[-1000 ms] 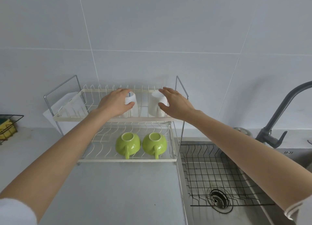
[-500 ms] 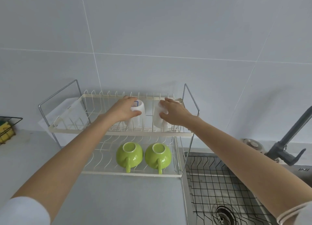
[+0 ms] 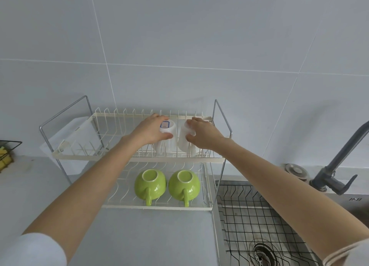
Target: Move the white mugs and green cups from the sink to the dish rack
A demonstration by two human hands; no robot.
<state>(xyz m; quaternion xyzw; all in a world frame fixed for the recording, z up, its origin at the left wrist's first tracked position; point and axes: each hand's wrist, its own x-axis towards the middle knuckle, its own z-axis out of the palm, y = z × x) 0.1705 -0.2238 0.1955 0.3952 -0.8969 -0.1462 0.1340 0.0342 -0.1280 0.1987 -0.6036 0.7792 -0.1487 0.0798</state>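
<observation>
Two white mugs stand upside down, side by side, on the upper tier of the two-tier dish rack [image 3: 137, 158]. My left hand [image 3: 150, 131] grips the left white mug [image 3: 169, 134], whose base carries a small blue label. My right hand [image 3: 201, 134] grips the right white mug [image 3: 183, 143]. Below them, on the lower tier, two green cups lie upside down with handles pointing toward me: the left green cup [image 3: 150, 182] and the right green cup [image 3: 184, 183]. Neither hand touches the green cups.
The sink [image 3: 227, 189] lies to the right of the rack, with a black wire grid [image 3: 249, 211] and a drain [image 3: 262, 253] inside. A dark faucet [image 3: 339, 165] stands at the far right. A wire basket with a yellow sponge [image 3: 4, 156] sits at the left edge.
The camera has tilted and shifted, so the rack sits a little lower in view. Both hands stay on the two white mugs on the upper tier, settling them down.
</observation>
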